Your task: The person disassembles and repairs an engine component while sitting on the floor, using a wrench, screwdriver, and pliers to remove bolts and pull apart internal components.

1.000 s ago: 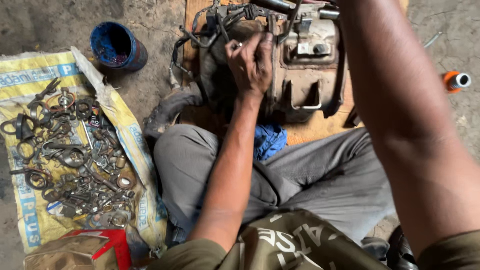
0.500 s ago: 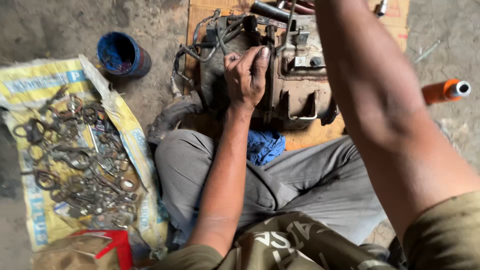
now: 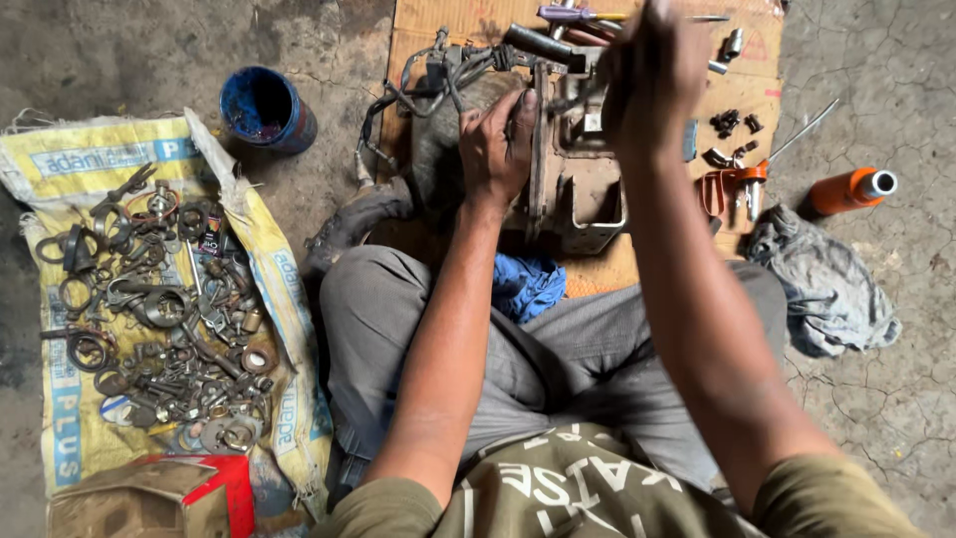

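While left hand (image 3: 498,144) lies flat, fingers apart, on greasy engine (image 3: 573,189), right hand (image 3: 652,70) clamps something above it, unclear what; engine looks heavy, rigid, slippery; casing edges best hold.

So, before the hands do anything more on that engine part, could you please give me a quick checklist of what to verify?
1. Left hand steadying the engine part: ok, palm is flat against its side.
2. Right hand grip: cannot tell, it is closed at the top of the part but what it holds is hidden.
3. Part seated on the cardboard: ok, it rests there in front of the crossed legs.
4. Small sockets within reach: ok, loose on the cardboard to the right.
5. Removed parts kept together: ok, heaped on the sack.
6. Orange can: not ok, lying on its side on the floor.
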